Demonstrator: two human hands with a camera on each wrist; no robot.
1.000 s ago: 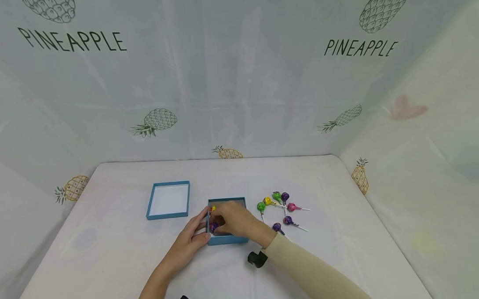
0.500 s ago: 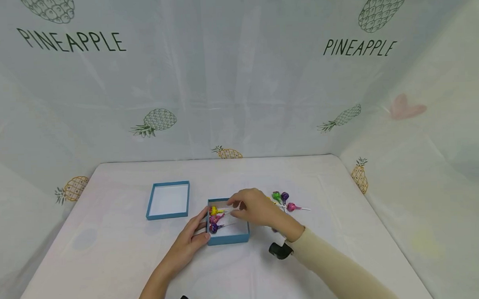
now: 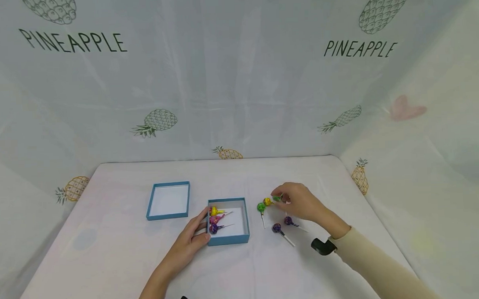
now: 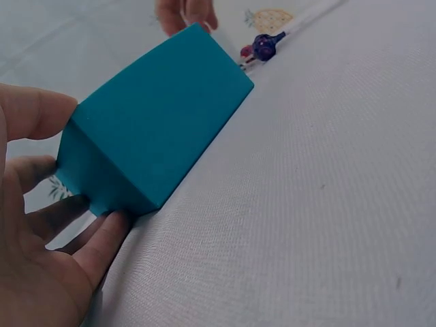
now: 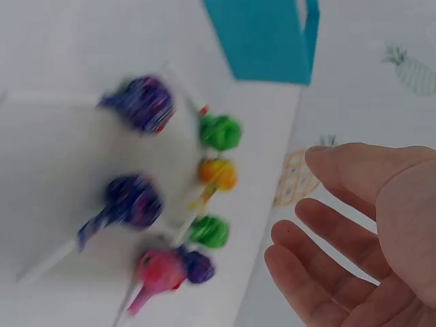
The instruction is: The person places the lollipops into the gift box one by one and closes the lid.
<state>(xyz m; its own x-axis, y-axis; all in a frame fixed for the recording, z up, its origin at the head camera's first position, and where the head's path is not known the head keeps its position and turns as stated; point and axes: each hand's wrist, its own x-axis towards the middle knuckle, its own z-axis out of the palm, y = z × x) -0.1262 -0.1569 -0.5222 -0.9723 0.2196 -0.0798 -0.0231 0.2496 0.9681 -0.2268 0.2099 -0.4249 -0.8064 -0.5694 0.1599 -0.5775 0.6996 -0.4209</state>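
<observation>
My left hand (image 3: 189, 241) rests against the left side of a blue box (image 3: 228, 240), thumb near its front corner. In the left wrist view, straight fingers (image 4: 102, 248) touch the box's end wall. Inside the box lie a yellow lollipop (image 3: 215, 211), a pink one (image 3: 215, 219) and a purple one (image 3: 214, 228), heads to the left. My right hand (image 3: 300, 202) hovers with parted fingers over several loose lollipops, nothing between thumb and fingers. A green lollipop (image 5: 210, 231), a yellow one (image 5: 218, 174) and a pink one (image 5: 161, 270) appear below it in the right wrist view.
A shallow blue lid (image 3: 169, 216) with a white inside lies left of and behind the box. Two purple lollipops (image 3: 277, 228) lie in front of the right hand. Another green lollipop (image 3: 261, 207) lies right of the box. Pineapple-print cloth (image 3: 229, 79) hangs behind the table.
The right hand has come out of the box and moved right to the loose lollipops, leaving the lollipops in the box uncovered. The left hand and the box have stayed in place.
</observation>
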